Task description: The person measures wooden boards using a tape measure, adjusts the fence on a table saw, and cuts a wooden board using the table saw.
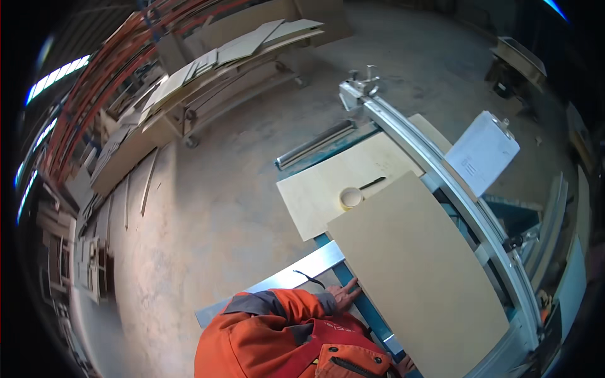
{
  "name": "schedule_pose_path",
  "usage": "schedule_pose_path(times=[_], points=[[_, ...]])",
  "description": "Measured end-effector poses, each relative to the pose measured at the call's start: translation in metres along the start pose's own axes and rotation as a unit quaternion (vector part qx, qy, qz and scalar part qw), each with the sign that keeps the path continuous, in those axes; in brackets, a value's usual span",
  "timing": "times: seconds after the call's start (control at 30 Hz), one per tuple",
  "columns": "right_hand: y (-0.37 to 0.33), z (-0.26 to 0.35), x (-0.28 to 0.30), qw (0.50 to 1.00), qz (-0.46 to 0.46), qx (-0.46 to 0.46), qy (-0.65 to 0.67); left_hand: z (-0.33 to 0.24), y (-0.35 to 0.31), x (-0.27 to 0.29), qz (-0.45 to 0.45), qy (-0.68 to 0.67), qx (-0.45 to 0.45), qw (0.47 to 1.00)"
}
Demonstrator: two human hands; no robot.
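A large, flat tan wooden board [422, 271] lies across the sliding table of a saw-like machine. My left hand [343, 295] reaches to its near left edge, fingers stretched out and apart, fingertips touching or just beside that edge. Only a bit of my right hand [406, 364] shows at the lower corner of the board. My jacket hides the rest of it, so its grip cannot be made out. Beyond the large board is a paler board [340, 183], bearing a roll of tape [351, 198] and a black pen [372, 183].
A long metal fence rail [428, 151] curves along the right side, with a clipboard of paper [484, 151] against it. A flat metal bar [296, 268] extends left beside my arm. Farther off stands a wheeled cart [233, 88] stacked with panels. Wood strips [150, 183] lie on the floor.
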State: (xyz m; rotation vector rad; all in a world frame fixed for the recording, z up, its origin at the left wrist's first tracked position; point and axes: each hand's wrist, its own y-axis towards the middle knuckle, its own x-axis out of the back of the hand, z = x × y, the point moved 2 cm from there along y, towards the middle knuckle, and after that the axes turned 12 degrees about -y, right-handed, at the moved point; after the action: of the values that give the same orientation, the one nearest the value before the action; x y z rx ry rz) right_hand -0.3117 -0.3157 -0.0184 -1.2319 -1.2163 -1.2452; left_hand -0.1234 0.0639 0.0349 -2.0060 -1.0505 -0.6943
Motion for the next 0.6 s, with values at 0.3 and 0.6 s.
schedule_pose_path(times=[0.3,0.6], points=[[0.000,0.030,0.005,0.968,-0.232,-0.086,0.039,0.010,-0.132,-0.083,-0.002,-0.186,0.178,0.966],[-0.005,0.028,0.029,0.991,0.013,-0.130,0.024,0.021,-0.257,-0.133,-0.051,-0.315,0.302,0.898]])
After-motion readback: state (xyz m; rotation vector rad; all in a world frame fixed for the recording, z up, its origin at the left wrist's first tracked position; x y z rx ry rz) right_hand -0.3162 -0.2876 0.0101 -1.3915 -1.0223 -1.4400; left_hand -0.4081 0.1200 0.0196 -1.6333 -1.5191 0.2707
